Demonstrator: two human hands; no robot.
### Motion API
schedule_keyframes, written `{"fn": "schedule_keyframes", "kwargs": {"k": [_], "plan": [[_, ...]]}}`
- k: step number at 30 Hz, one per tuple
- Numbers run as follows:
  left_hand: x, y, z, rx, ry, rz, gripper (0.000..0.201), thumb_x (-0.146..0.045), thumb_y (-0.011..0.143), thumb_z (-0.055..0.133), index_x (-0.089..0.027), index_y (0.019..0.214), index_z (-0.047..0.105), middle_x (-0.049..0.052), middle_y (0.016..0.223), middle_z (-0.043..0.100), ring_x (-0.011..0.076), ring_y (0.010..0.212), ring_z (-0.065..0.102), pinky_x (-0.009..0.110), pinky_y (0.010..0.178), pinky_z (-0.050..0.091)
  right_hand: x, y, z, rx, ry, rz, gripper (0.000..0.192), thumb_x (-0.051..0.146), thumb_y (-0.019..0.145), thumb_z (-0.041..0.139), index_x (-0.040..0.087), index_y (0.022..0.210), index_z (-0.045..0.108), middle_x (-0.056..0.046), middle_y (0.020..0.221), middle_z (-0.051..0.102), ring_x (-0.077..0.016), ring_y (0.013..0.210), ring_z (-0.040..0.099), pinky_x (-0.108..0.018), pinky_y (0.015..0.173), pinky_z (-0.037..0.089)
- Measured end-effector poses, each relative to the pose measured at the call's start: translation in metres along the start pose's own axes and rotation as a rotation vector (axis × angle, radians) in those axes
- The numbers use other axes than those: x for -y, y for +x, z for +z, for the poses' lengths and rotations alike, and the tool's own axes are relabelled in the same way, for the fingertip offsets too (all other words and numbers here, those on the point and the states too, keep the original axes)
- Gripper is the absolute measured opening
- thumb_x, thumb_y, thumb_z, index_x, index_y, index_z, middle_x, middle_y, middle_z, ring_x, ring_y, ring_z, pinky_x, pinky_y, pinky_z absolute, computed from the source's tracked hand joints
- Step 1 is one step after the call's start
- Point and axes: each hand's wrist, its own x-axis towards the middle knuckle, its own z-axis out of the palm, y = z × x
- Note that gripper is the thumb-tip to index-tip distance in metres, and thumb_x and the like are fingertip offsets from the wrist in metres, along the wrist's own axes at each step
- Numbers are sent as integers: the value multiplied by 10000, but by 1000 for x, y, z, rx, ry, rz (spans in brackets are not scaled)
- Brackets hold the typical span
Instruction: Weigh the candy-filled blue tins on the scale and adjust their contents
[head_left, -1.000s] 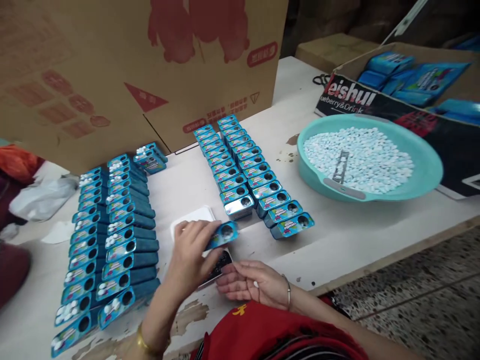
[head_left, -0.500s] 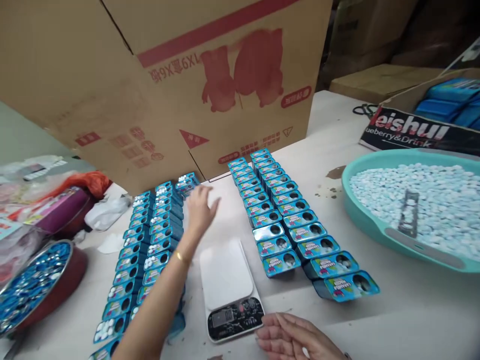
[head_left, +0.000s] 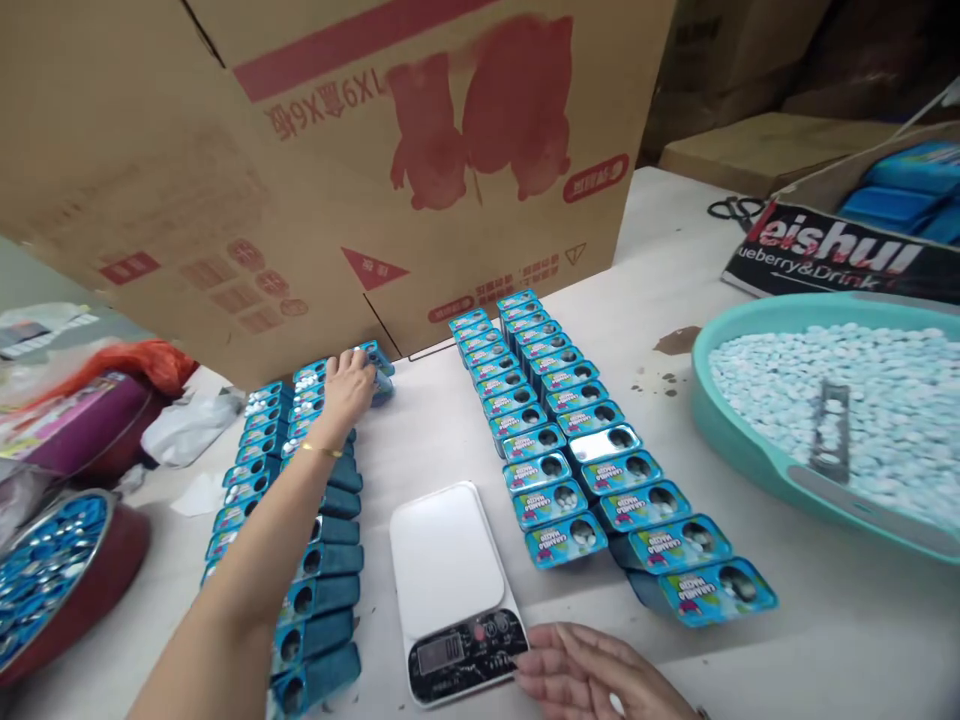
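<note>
Tins (head_left: 319, 470) in blue fill two rows at our nine o'clock; our left hand (head_left: 346, 385) closes its fingers on the far tin (head_left: 375, 360) at eleven, extending the line. Our right hand (head_left: 592, 675) rests spread beside the scale (head_left: 450, 585) at six, steadying it.

One head-worn view — looking forward and down, close over the table (head_left: 825, 640) — no second view.

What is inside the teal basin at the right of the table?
The teal basin holds a heap of small white tablets, with a dark slotted strip lying on top. The basin's floor is covered by the tablets, and its right part runs out of frame.
</note>
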Motion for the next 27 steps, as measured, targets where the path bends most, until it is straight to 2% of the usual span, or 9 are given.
{"fn": "schedule_keyframes", "kwargs": {"k": [2,5,8,11,14,17,20,24,27], "plan": [[-14,-24,-22,40,15,74,174,-236,848,485,-143,893,624,150,1087,551,301,1071,468,440,917,302,-2,-3,0,7,3,-2,435,433,643,809,136,942,697,-117,961,748,-218,900,709,-285,753,527],[-47,-78,-58,138,53,211,208,-291,880,468,-145,872,617,119,936,587,251,823,571,381,752,393,-6,-6,1,17,0,-9,410,423,670,791,125,929,684,-123,944,746,-220,883,712,-289,734,535],[-85,-132,-78,212,12,320,180,-263,873,495,-150,810,620,94,842,599,203,664,576,331,628,402,-11,-10,4,-5,0,-27,388,429,696,769,120,911,672,-119,901,749,-217,856,717,-287,724,537],[-113,-165,-77,187,-99,386,162,-215,863,507,-150,763,616,88,796,604,171,590,558,313,581,400,-17,-16,5,2,-27,-48,376,411,726,747,114,939,660,-115,883,749,-213,845,719,-280,726,532],[-122,-173,-75,159,-166,398,157,-196,856,517,-146,733,599,82,762,598,160,565,543,311,573,406,-22,-22,5,42,-44,-63,341,355,759,720,112,988,650,-115,896,749,-210,860,718,-276,739,526],[-126,-178,-88,81,-162,365,79,-221,827,585,-143,821,591,100,845,609,203,687,571,329,612,426,-23,-27,4,84,17,-66,310,262,740,717,104,1001,658,-121,941,746,-214,905,708,-283,785,519],[-146,-198,-104,-1,-247,413,141,-266,823,609,-153,895,565,100,914,603,220,789,560,331,646,440,-23,-28,5,109,150,-55,263,256,747,691,80,942,678,-132,965,740,-207,959,691,-273,844,502],[-199,-242,-99,143,-544,629,110,-280,884,512,-181,919,547,64,874,580,180,748,541,295,625,453,-23,-26,9,87,232,-66,279,387,839,597,127,901,677,-86,910,740,-191,919,692,-307,853,506],[-232,-265,-79,181,-690,579,199,-304,900,500,-171,1044,537,97,976,572,213,865,552,350,741,492,-24,-25,9,23,193,-75,398,524,822,564,157,930,671,-106,1008,721,-256,1034,652,-405,902,494]]}}
